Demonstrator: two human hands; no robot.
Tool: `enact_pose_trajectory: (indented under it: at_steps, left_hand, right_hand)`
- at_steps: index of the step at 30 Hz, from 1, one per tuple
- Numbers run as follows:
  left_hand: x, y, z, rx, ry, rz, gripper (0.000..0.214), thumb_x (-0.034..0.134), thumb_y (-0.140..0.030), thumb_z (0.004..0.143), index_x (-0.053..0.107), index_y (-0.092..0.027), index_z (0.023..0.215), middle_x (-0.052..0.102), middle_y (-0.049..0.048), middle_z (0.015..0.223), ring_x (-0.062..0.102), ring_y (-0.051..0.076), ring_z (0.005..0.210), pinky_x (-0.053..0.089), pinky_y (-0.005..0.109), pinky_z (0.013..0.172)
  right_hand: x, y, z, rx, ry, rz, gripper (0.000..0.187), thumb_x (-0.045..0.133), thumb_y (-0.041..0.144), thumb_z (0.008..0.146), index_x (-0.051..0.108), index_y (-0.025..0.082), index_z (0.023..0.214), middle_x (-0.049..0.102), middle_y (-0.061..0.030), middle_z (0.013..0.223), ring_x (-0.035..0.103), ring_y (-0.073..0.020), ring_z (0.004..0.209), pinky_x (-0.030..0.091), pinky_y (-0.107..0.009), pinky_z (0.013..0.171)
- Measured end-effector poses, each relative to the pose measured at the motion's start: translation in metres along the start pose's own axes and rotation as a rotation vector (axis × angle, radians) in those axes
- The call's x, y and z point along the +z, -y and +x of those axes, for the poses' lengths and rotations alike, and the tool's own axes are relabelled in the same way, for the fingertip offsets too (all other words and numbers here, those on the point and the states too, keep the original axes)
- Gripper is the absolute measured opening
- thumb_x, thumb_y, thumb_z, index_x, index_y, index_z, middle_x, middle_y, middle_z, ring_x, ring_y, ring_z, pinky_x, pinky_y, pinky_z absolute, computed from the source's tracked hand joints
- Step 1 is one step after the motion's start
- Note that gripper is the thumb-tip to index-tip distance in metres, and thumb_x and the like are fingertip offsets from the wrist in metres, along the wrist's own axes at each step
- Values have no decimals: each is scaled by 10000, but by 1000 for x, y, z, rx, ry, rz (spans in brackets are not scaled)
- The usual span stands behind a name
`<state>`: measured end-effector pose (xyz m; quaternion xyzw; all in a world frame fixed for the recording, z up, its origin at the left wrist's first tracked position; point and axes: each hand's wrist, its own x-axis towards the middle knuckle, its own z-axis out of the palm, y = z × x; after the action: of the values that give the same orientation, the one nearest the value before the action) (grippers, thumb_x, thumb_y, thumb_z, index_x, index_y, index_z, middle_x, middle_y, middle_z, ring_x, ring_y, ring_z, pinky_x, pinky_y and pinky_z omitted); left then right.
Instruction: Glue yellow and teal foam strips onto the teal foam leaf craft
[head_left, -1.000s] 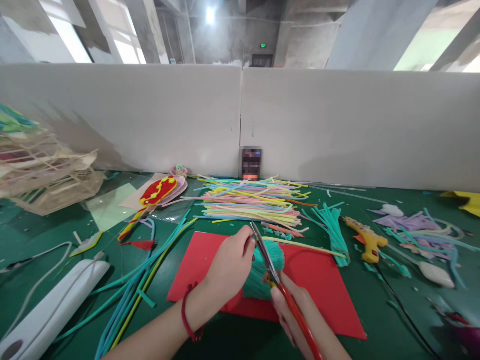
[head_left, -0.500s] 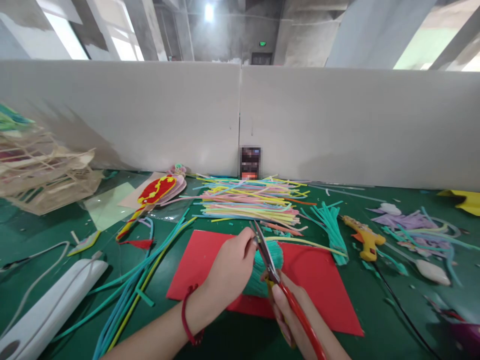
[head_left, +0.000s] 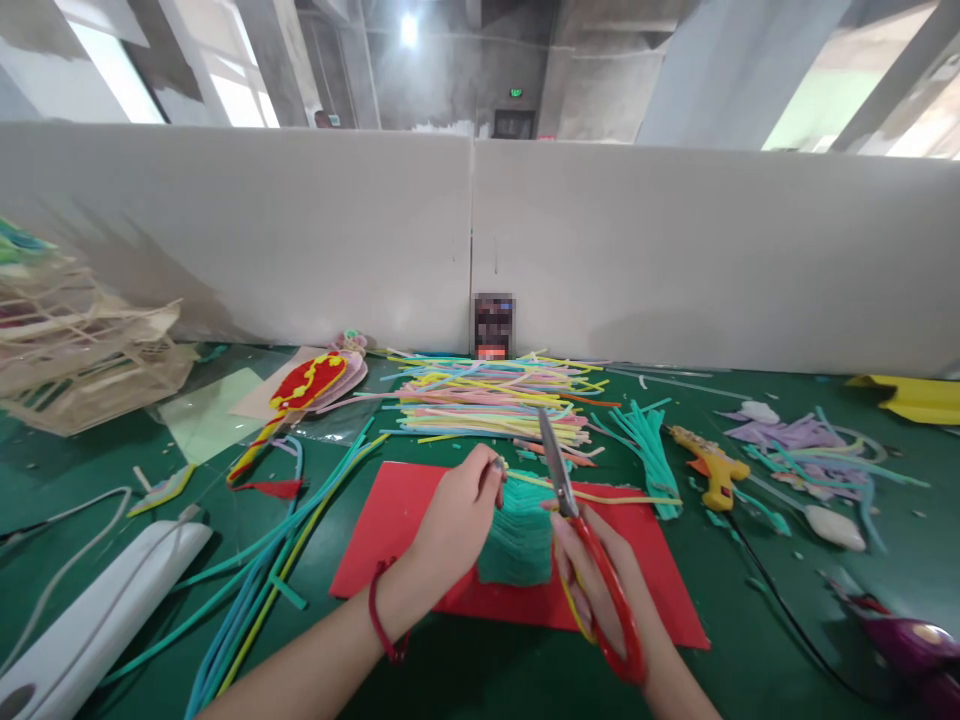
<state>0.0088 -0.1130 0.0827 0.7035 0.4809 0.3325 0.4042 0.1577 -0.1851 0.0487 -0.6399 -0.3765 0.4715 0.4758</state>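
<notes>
We hold the scissors [head_left: 574, 520] in our right hand [head_left: 600, 570], the fingers curled through the red loops and pressed together around them. Their long axis runs from the handles at 5 o'clock up to the tip, which points between 11 and 12 o'clock toward the pile of coloured strips [head_left: 487, 400]. The blades read as 1 grey line, so they look closed. They stand at the right edge of the teal pleated piece [head_left: 521, 535], just beside it.

That piece lies on the red sheet [head_left: 390, 520], near the middle of the desk [head_left: 750, 620], with its zigzag folds stacked from 6 to 12 o'clock. Our left hand [head_left: 454, 520] comes in from 7 o'clock, with thumb and fingers pinching the piece's upper left corner. A red cord [head_left: 379, 620] circles that wrist.

A thin yellow strip [head_left: 622, 497] crosses the sheet just behind the blades, running from 9 to 3 o'clock. At 2 o'clock from the scissors lies a bundle of teal strips [head_left: 649, 450], and beyond it a yellow glue gun [head_left: 709, 465] with a black cord [head_left: 780, 600] trailing toward 5 o'clock.

At 9 o'clock, long blue and teal strips [head_left: 285, 560] run beside the sheet. A white device [head_left: 97, 610] lies at 8 o'clock, and a wooden frame [head_left: 82, 360] stands at 10 o'clock.
</notes>
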Motion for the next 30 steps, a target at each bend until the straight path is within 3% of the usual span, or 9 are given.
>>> enact_pose_trajectory:
  at_steps: [4, 6, 10, 14, 19, 24, 30]
  left_hand:
    - [8, 23, 4, 8, -2, 122, 199, 334, -256, 933, 473, -220, 794, 619, 26, 783, 597, 182, 739, 434, 282, 665]
    - [12, 33, 2, 71, 63, 198, 208, 319, -245, 947, 506, -212, 863, 655, 50, 853, 621, 191, 793, 466, 298, 707]
    - [19, 48, -7, 267, 170, 368, 257, 325, -186, 951, 544, -191, 1086, 650, 95, 1134, 590, 215, 1055, 440, 386, 934]
    - [24, 58, -13, 381, 234, 479, 315, 332, -156, 955, 498, -170, 1222, 574, 103, 1301, 500, 210, 1230, 265, 476, 1112]
    - [25, 62, -15, 395, 208, 509, 323, 336, -158, 958, 502, -172, 1236, 584, 91, 1294, 512, 190, 1221, 312, 447, 1104]
    - [27, 62, -20, 379, 185, 488, 346, 344, -151, 950, 494, -165, 1262, 555, 101, 1330, 487, 200, 1249, 312, 453, 1104]
    - [29, 59, -25, 330, 150, 419, 348, 332, -157, 948, 517, -178, 1242, 574, 88, 1311, 490, 204, 1241, 325, 465, 1091]
  right_hand:
    - [-18, -3, 15, -113, -164, -290, 490, 527, 562, 750, 658, 184, 1033, 590, -7, 496, 546, -184, 417, 388, -256, 385]
    - [-26, -8, 23, -178, -261, -520, 424, 554, 476, 744, 663, 214, 1059, 667, -36, 615, 619, -212, 548, 426, -263, 472]
    - [-28, -20, 35, -235, -232, -802, 478, 514, 341, 775, 573, 257, 1242, 725, -58, 904, 669, -242, 753, 464, -293, 605]
    - [-24, -28, 43, -277, -181, -866, 528, 495, 348, 804, 491, 245, 1322, 667, -76, 1146, 641, -265, 978, 483, -337, 756]
    - [-29, -30, 49, -249, -267, -948, 551, 460, 373, 849, 404, 218, 1374, 677, -105, 1089, 648, -276, 960, 485, -352, 743]
    - [-49, -33, 55, -326, -357, -1013, 508, 537, 325, 800, 495, 155, 1277, 672, -130, 1092, 634, -267, 996, 472, -350, 817]
    - [-82, -31, 61, -446, -227, -1027, 454, 561, 267, 770, 592, 155, 1209, 680, -132, 1098, 621, -269, 1027, 456, -397, 897]
